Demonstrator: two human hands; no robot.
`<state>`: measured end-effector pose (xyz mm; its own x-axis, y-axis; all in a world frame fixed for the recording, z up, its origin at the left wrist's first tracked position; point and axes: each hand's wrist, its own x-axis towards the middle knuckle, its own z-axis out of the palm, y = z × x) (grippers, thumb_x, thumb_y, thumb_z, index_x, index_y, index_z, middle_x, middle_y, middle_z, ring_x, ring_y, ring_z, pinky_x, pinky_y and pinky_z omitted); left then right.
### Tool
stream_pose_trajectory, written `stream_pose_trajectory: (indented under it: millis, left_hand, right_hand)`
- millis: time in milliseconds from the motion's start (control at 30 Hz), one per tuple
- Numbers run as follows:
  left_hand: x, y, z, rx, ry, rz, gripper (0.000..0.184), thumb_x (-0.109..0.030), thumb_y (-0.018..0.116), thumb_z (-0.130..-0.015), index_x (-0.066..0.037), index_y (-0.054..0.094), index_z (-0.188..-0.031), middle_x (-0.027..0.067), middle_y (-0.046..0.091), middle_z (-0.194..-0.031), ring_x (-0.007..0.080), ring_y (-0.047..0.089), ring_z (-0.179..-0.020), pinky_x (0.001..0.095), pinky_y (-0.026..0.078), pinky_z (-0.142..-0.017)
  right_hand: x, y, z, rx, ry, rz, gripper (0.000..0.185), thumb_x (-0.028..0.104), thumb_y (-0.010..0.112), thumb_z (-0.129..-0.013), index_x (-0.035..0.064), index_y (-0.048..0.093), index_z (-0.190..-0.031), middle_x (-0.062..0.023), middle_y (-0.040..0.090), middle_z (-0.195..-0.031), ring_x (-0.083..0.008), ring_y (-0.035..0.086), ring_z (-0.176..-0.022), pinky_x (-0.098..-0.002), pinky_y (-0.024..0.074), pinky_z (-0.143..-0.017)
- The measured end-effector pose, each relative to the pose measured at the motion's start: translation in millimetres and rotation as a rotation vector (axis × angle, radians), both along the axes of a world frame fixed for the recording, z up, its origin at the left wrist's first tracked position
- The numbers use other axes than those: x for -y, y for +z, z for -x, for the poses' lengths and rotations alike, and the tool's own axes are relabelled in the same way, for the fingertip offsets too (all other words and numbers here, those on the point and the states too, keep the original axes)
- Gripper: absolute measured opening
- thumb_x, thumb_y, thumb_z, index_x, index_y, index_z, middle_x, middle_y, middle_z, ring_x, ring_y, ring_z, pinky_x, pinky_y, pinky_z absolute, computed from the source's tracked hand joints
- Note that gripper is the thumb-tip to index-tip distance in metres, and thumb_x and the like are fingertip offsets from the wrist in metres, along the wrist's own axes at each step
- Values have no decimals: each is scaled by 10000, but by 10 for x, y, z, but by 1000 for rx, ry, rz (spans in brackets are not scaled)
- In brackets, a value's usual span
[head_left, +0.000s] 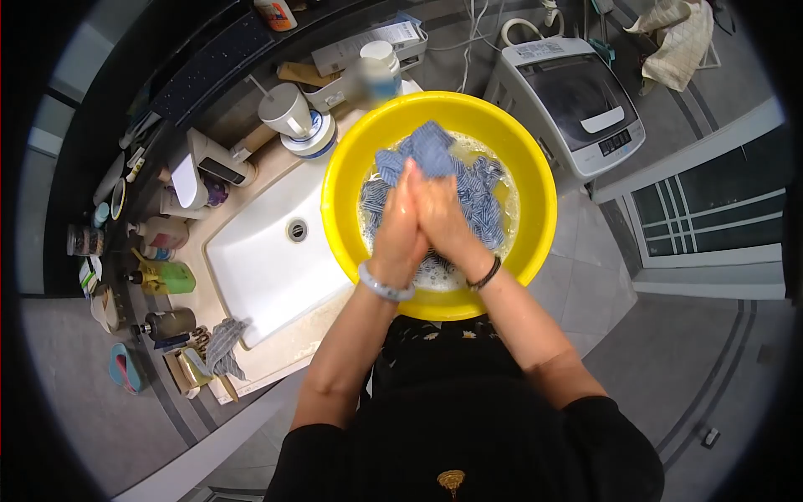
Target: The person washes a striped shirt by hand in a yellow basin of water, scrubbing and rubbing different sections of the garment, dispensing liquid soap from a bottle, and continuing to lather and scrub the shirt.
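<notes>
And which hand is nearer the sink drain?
Left. The left hand is over the yellow basin, right of the sink drain; the right hand, against it, is farther right.

1. Basin [544, 192]: smooth plastic, glossy along rim and wall.
2. Blue cloth [431, 148]: soft, creased fabric with a matt face.
3. Striped cloth [488, 188]: rumpled, wet-looking fabric, rough with folds.
4. Sink [259, 263]: smooth, glossy, ceramic-looking; its drain [297, 230] is shiny metal.
5. Counter [314, 314]: smooth and stone-like, with a light sheen.
6. Washing machine [539, 75]: smooth, plastic-looking shell; its lid [581, 92] is dark, glossy and glass-like.
7. Mug [287, 110]: smooth, glazed-looking.
8. Green bottle [173, 279]: smooth, see-through plastic.
9. Grey rag [223, 349]: crumpled, matt cloth.
10. Shirt [493, 435]: matt cloth.
11. Pale bracelet [385, 288]: smooth, polished-looking.
</notes>
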<state>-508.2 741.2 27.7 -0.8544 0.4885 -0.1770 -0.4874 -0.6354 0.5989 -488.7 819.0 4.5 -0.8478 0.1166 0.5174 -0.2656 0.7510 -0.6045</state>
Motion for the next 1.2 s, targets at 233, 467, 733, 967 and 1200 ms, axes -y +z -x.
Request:
stream_pose_trajectory:
  millis: [233,467,733,967,1200]
  left_hand:
    - [178,-60,82,120,24,-158,480,-355,242,-1000,-55,303,-1370,100,354,-1397,233,322,-1302,372,228,-1101]
    - [29,-97,130,-74,34,-107,462,-299,260,-999,-36,292,-1378,95,345,-1409,226,341,-1292,370,277,-1080]
    - [162,-366,223,28,115,-145,398,-305,330,-991,-47,416,-1281,83,476,-1251,196,450,-1161,356,345,-1017]
    - [294,-147,120,59,-106,-179,377,-209,384,-965,2,428,-1275,120,476,-1288,213,451,-1200,381,316,-1048]
    - [345,-325,538,227,231,-156,307,-201,412,-955,-22,518,-1181,116,552,-1202,233,509,-1130,378,406,-970]
  right_hand:
    - [184,-39,89,85,143,331,428,242,329,-970,-27,402,-1295,-205,445,-1297,-347,373,-1227,-398,248,-1042]
    - [41,105,399,243,98,240,499,316,317,-959,30,344,-1368,-191,250,-1446,-312,179,-1362,-507,135,-1070]
    - [209,61,366,338,95,369,638,372,473,-873,-39,338,-1342,-213,209,-1461,-330,202,-1354,-438,174,-1073]
    - [-471,-46,659,538,57,664,386,158,521,-852,-38,534,-1183,-134,611,-1069,-207,568,-981,-282,405,-901]
    - [-93,61,392,69,38,450,237,167,423,-937,9,577,-1025,-159,624,-938,-301,624,-821,-350,497,-758]
